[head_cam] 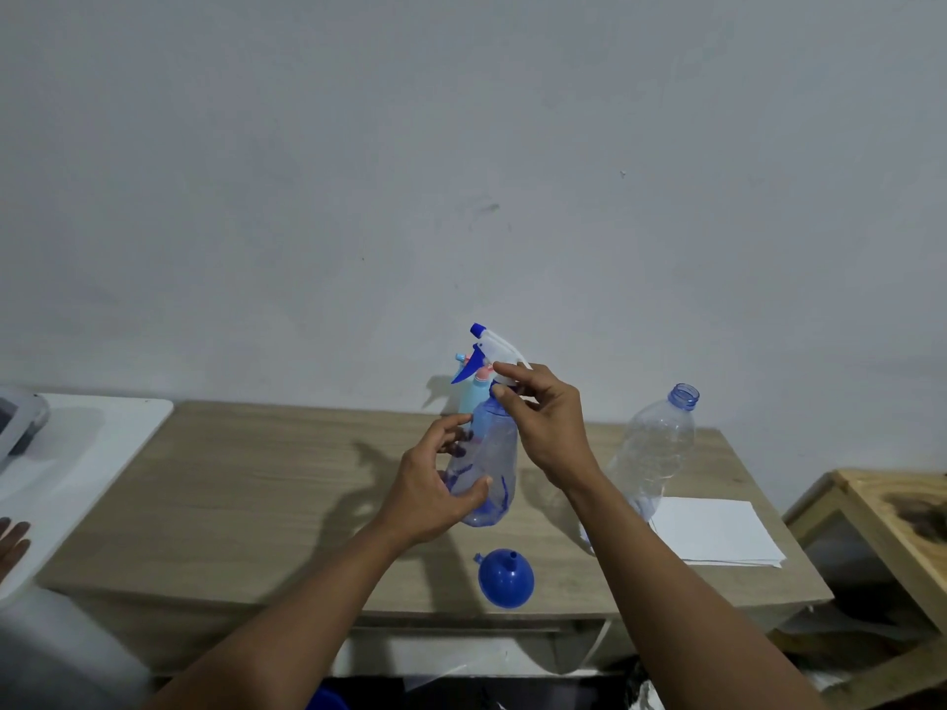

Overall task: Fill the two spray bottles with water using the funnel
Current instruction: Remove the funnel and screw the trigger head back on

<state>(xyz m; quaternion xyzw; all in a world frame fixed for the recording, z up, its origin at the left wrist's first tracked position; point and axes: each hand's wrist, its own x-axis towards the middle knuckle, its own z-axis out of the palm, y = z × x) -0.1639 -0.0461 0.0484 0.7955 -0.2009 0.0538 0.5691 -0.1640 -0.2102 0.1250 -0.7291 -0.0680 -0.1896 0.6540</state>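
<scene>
My left hand [435, 491] grips the body of a clear blue spray bottle [492, 456], held tilted above the wooden table [246, 499]. My right hand [543, 417] pinches the collar of its white-and-blue trigger head [492, 348] at the bottle's neck. Behind it stands a second spray bottle [470, 394], light blue with a pink nozzle, mostly hidden. A blue funnel [506, 578] lies upside down near the table's front edge. A clear plastic water bottle [653, 453] with its cap off stands to the right, tilted in the wide-angle view.
A white sheet of paper [717, 530] lies at the table's right end. A wooden frame [891, 515] stands further right. A white surface [77, 468] adjoins the table on the left, with another person's fingers [13, 543] at its edge.
</scene>
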